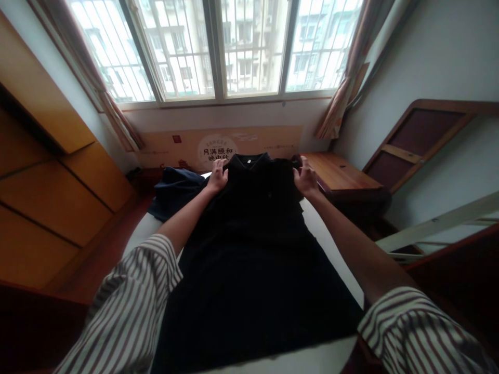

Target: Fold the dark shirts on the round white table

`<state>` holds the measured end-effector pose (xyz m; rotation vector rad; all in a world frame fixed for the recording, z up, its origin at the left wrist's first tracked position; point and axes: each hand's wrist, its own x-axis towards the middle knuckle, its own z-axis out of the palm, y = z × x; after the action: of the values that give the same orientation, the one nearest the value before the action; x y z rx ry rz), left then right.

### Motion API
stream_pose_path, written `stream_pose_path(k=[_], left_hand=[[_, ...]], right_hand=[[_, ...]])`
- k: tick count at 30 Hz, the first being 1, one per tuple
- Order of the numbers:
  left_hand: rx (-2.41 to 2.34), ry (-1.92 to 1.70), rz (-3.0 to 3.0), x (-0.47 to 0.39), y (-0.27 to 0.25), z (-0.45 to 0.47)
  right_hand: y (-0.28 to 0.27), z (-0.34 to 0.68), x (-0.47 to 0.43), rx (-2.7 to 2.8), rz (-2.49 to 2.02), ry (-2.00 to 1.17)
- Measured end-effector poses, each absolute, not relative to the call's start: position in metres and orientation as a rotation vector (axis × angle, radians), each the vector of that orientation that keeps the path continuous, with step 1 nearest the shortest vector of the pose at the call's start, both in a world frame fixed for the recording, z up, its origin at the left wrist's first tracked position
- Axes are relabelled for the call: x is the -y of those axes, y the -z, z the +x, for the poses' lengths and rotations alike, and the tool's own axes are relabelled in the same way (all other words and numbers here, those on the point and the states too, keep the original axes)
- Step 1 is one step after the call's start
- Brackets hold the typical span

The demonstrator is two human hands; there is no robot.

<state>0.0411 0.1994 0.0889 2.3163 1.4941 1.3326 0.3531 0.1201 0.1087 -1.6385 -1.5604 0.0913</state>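
Observation:
A black collared shirt [257, 259] is spread out before me, its collar at the far end and its hem toward me. My left hand [218, 176] grips the shirt at its left shoulder edge, fingers closed over the cloth. At the opposite shoulder, my right hand [306, 177] has the fabric pinched between thumb and fingers. Under the shirt lies a white surface [323, 228], showing along both sides and below the hem. A crumpled dark blue garment [177, 189] rests on that surface, left of my left hand.
A wooden cabinet top [341, 171] stands at the far right, near a leaning wooden frame [417, 137]. Behind the shirt is a printed cardboard panel [268, 140] below the barred window. Yellow-brown cupboards [50, 192] line the left side. A pale rail [436, 223] crosses at right.

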Motion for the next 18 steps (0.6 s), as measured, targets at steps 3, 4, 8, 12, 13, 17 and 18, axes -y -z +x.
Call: stream_pose_path(k=[3, 4, 8, 12, 13, 17, 18], left_hand=[[-1.279, -1.1, 2.489, -0.156, -0.084, 0.049], [-1.195, -1.025, 2.541, -0.129, -0.078, 0.048], [-0.919, -0.675, 2.643, 0.009, -0.053, 0.02], [-0.836, -0.337, 2.664, 0.129, -0.038, -0.028], [-0.857, -0.303, 2.654, 0.148, -0.036, -0.039], [-0.994, -0.33, 2.607, 0.188, -0.023, -0.068], [-1.018, -0.339, 2.588, 0.191, -0.02, -0.071]], right_hand=[[-0.098, 0.341, -0.089, 1.742, -1.576, -0.226], [-0.09, 0.338, -0.068, 1.826, -1.535, -0.258], [-0.046, 0.34, 0.048, 2.216, -1.271, -0.301], [-0.016, 0.368, 0.152, 2.374, -1.186, -0.156], [-0.011, 0.376, 0.17, 2.417, -1.196, -0.141], [0.005, 0.397, 0.205, 2.482, -1.264, -0.063], [0.008, 0.399, 0.207, 2.461, -1.257, -0.016]])
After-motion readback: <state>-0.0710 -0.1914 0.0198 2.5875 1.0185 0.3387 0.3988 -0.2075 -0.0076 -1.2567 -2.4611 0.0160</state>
